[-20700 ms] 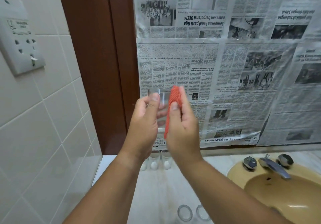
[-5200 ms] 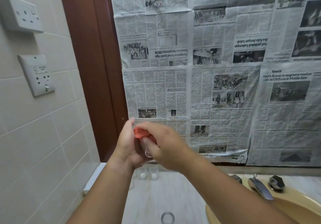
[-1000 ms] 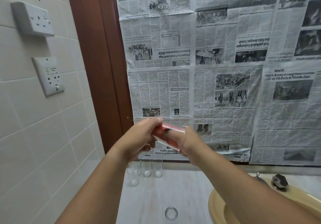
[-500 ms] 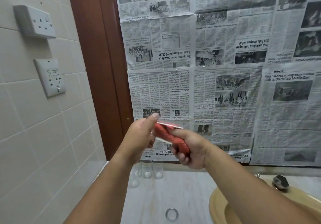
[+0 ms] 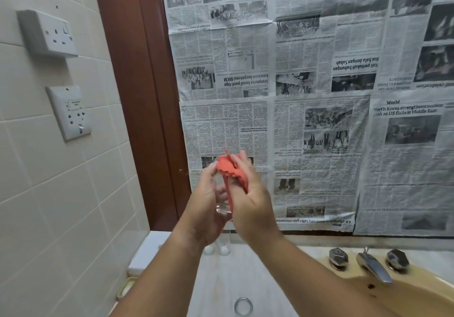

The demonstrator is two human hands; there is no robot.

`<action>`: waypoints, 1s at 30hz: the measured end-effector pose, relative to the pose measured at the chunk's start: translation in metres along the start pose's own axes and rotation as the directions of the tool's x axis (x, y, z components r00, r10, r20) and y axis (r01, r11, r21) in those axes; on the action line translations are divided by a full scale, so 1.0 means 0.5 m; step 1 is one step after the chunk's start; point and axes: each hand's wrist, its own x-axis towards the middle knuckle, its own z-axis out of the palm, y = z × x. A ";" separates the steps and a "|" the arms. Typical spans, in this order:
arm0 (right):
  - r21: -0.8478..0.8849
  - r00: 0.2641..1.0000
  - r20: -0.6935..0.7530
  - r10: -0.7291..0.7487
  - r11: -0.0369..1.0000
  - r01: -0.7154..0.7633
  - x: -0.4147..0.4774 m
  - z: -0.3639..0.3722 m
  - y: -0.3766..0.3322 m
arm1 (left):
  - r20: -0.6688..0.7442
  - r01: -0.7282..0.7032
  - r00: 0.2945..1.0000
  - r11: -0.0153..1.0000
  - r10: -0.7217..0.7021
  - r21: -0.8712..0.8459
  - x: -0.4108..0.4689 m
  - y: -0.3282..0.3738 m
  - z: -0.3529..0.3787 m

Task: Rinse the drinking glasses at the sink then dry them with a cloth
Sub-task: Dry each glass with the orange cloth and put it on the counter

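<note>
Tipped upright since half a second ago: glass [image 5: 222, 205], in mid-air over the counter [image 5: 216, 282]. Nearest, spare glass [image 5: 243, 306] below. Left hand [image 5: 204, 214] wraps the glass; right hand [image 5: 255, 201] pinches cloth [image 5: 232, 173] bunched at its rim. Back glasses [image 5: 222, 244] behind. Risk: wet wall, twisting cloth, so it may slip and drop onto them.

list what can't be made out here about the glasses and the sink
All in the head view:
1. clear drinking glass: mostly hidden by the left hand, right hand and orange-red mesh cloth.
2. clear glasses at the counter's back: the hands cover them, count unclear.
3. yellow sink basin: cut off by right and bottom edges.
</note>
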 end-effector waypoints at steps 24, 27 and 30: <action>0.299 0.989 -0.099 0.111 0.951 -0.077 0.008 0.009 -0.053 | -0.124 -0.196 0.971 0.977 0.206 0.086 -0.017 0.023 0.009; 0.224 0.996 -0.058 0.069 0.973 -0.055 -0.023 0.019 -0.047 | -0.230 -0.283 0.924 0.951 0.305 0.126 -0.017 0.018 0.009; 0.302 0.986 -0.137 0.099 0.952 -0.054 0.024 0.004 -0.058 | -0.180 -0.308 0.924 0.935 0.338 0.174 -0.022 0.013 0.019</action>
